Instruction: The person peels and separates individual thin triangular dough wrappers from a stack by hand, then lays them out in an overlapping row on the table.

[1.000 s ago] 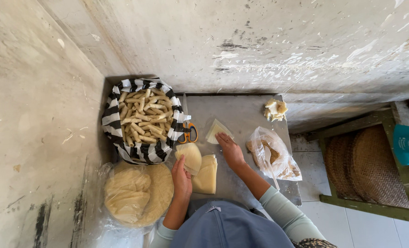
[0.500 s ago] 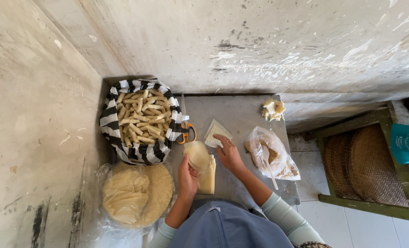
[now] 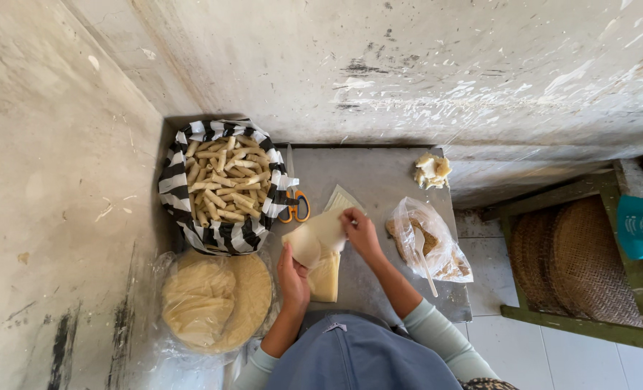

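Rough grey walls corner a metal bench. Both the left hand and right hand pinch a pale wrapper sheet above the bench, between a striped bag of rolls and a clear plastic bag.

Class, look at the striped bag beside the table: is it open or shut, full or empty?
Open and nearly full. The striped bag has its top spread wide, and pale rolled sticks are heaped up to about its rim.

My left hand and right hand are bare, no gloves or rings visible. Pale mint long sleeves reach toward my wrists. Grey-blue garment with a small zip pull covers my front.
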